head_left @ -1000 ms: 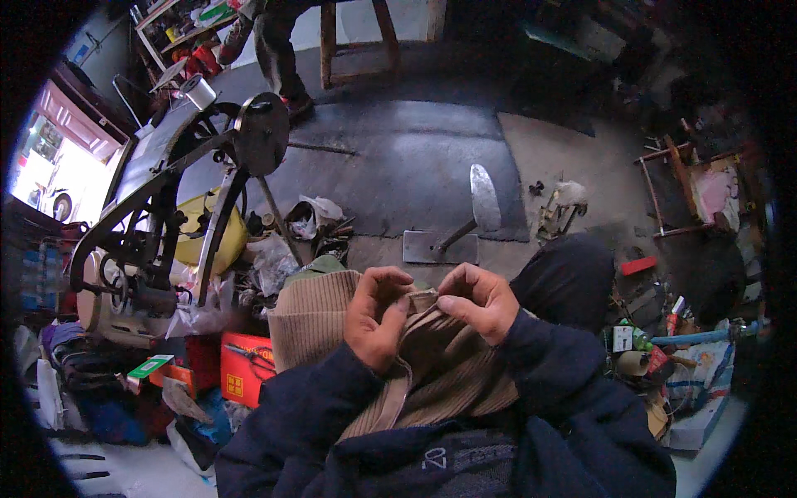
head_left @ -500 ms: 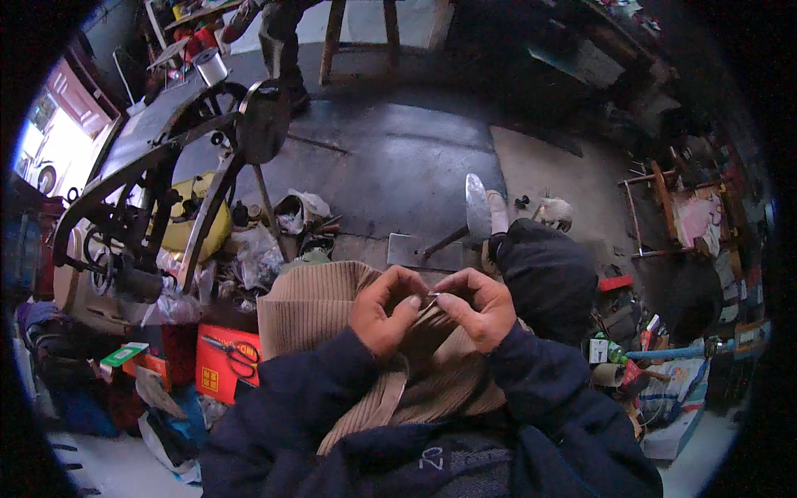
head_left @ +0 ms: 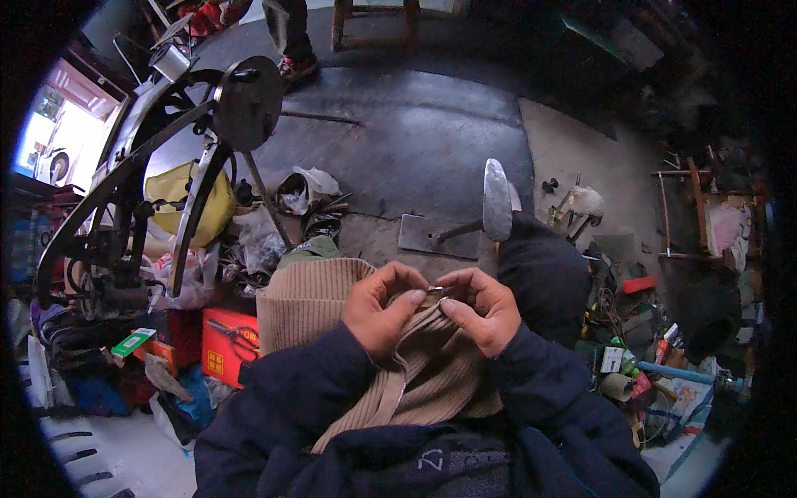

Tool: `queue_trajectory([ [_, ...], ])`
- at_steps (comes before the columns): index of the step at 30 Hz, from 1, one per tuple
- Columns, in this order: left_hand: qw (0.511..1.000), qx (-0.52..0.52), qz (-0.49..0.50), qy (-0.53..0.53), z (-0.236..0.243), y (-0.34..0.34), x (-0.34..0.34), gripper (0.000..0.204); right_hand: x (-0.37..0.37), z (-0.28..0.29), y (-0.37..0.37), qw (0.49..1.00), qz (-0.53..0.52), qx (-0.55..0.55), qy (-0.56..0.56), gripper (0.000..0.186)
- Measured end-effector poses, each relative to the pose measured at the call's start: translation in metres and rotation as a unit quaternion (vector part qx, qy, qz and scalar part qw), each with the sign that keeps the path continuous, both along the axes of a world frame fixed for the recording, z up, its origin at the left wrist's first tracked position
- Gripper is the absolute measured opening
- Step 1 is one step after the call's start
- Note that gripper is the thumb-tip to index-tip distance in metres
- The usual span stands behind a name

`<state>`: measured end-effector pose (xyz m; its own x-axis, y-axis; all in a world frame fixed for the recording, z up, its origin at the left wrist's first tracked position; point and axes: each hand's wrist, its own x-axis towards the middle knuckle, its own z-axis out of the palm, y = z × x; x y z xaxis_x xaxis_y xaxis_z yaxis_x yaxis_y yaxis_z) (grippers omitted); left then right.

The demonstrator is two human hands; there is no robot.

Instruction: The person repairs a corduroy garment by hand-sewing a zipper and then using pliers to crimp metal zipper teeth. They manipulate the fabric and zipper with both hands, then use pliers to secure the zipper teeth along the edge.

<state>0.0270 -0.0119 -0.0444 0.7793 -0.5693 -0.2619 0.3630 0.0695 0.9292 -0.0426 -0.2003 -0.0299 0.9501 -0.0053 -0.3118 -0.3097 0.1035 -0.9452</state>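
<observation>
A beige ribbed knit garment (head_left: pixel 448 365) lies bunched across my lap, with a folded part spread to the left of my hands. My left hand (head_left: pixel 380 309) pinches its gathered upper edge between thumb and bent fingers. Facing it, my right hand (head_left: pixel 488 309) grips the same edge with thumb and forefinger. Between the fingertips shows a small shiny metal piece (head_left: pixel 437 290), too small to make out fully. A thin strip with a pale, shiny edge, like a zipper tape, runs down the garment below the left hand.
A black hand-cranked machine with a large wheel (head_left: pixel 249 101) stands at left, a thread spool (head_left: pixel 170 62) on top. Ahead rises a metal shoe-repair stand (head_left: pixel 496 201). Scissors (head_left: pixel 239 334) lie on a red box (head_left: pixel 217 358). Another person's leg (head_left: pixel 287 33) is at the back.
The view has shifted slightly, so the surroundings sit differently. Both hands still pinch the garment's edge, now a little farther apart, and the metal piece shows more clearly.
</observation>
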Motion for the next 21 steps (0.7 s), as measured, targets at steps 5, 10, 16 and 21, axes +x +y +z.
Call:
queue_trajectory([
  [5,0.998,-0.045,0.016,0.045,-0.004,-0.012,0.003,0.011,0.004,-0.011,-0.011,1.000,-0.007,0.009,-0.004,0.024],
  [10,1.000,0.013,0.007,-0.009,-0.002,-0.027,0.004,0.011,0.005,-0.020,-0.018,0.997,-0.059,0.049,0.015,0.027],
  [16,0.986,0.124,-0.053,-0.101,0.015,-0.038,-0.001,0.015,0.001,-0.017,-0.030,0.996,-0.072,0.044,0.011,0.026],
  [21,0.979,0.171,-0.060,-0.096,0.017,-0.047,-0.003,0.017,0.001,-0.016,-0.035,0.995,-0.074,0.069,-0.013,0.019],
])
